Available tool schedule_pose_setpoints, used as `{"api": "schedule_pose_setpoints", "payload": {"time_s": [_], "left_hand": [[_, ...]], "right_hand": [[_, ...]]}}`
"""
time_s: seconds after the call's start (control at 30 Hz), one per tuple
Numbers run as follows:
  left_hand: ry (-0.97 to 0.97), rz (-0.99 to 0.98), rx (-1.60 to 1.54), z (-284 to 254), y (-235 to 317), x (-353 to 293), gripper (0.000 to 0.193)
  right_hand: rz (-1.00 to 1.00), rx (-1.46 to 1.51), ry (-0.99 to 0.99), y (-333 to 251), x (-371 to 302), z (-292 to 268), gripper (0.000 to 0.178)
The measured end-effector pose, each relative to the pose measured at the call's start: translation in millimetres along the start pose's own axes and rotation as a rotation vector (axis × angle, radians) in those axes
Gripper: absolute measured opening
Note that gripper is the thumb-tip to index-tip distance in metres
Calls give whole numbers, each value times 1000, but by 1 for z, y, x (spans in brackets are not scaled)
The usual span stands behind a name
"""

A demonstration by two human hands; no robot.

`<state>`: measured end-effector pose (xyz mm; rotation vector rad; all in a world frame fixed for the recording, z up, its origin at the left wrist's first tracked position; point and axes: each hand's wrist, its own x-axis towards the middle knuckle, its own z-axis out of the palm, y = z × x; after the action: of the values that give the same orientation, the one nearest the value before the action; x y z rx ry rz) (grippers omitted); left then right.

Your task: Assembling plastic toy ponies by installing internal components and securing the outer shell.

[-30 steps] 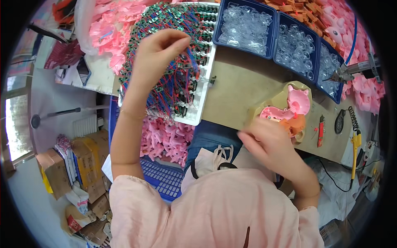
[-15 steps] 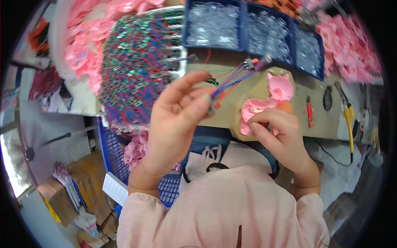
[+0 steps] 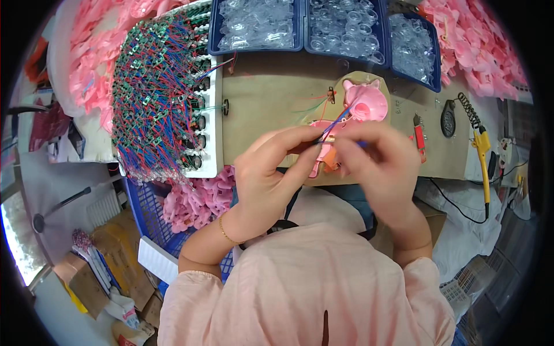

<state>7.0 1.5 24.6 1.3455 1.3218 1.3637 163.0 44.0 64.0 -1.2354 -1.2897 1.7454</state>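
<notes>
My left hand [image 3: 277,158] is closed in a pinch on a bundle of thin blue, red and dark wires [image 3: 341,119]. Close beside it, my right hand [image 3: 378,161] is curled and smeared by motion, so what its fingers hold cannot be made out. Beneath both hands lies a pink plastic animal-shaped shell [image 3: 372,102] with a round head and ears, set in a tan block [image 3: 384,86]. The hands partly hide its body, where an orange patch shows. A small part [image 3: 330,94] with red and green wires lies just beyond the fingers.
A white tray [image 3: 214,127] heaped with wired circuit boards stands at left. Blue bins [image 3: 304,34] of clear plastic parts line the back. Pink shells [image 3: 476,52] pile at the back right. A red-handled cutter [image 3: 419,137] and yellow soldering iron [image 3: 482,161] lie at right.
My left hand has moved right and down with the wires, meeting my right hand over the shell. The view has shifted, showing more of the tray's right side.
</notes>
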Motion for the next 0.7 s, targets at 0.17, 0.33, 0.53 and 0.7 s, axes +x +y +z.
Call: {"api": "schedule_pose_setpoints", "payload": {"time_s": [0.17, 0.33, 0.53, 0.7], "left_hand": [[-137, 183, 264, -9, -2, 8, 22], [-373, 188, 260, -39, 7, 17, 21], [-398, 169, 136, -52, 7, 18, 15], [-280, -276, -484, -56, -4, 3, 8]], "right_hand": [[-844, -968, -142, -8, -8, -6, 24], [-529, -971, -204, -39, 34, -30, 25], [110, -455, -638, -21, 44, -14, 17], [-73, -156, -205, 2, 22, -2, 10]]}}
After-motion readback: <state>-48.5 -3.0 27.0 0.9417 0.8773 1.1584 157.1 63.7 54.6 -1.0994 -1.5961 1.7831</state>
